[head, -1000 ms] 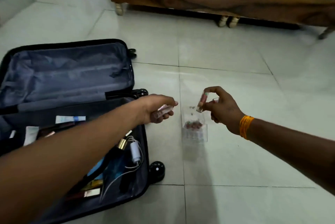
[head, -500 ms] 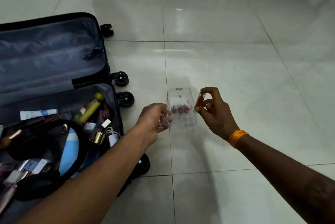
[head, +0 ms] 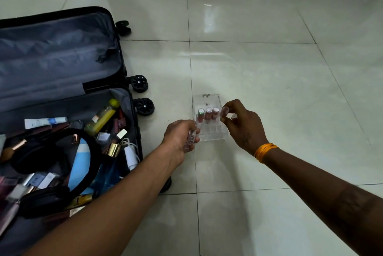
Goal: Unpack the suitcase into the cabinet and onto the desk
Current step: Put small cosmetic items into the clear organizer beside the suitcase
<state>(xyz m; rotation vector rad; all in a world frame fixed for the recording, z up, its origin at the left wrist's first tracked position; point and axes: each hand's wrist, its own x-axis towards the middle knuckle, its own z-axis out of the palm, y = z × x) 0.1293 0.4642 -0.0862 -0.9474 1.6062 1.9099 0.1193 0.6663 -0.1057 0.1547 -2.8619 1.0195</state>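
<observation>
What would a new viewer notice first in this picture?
Two hands meet over a clear organizer on the pale tiled floor: the left hand grips a clear tube, the right hand pinches another at the organizer's right side. At left, an open black suitcase lies crowded with cosmetics.

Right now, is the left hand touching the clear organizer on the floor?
Cannot tell. In the head view the left hand grips a small clear tube right at the near-left corner of the clear organizer; the transparent edges blur together, so neither contact nor gap shows.
</observation>
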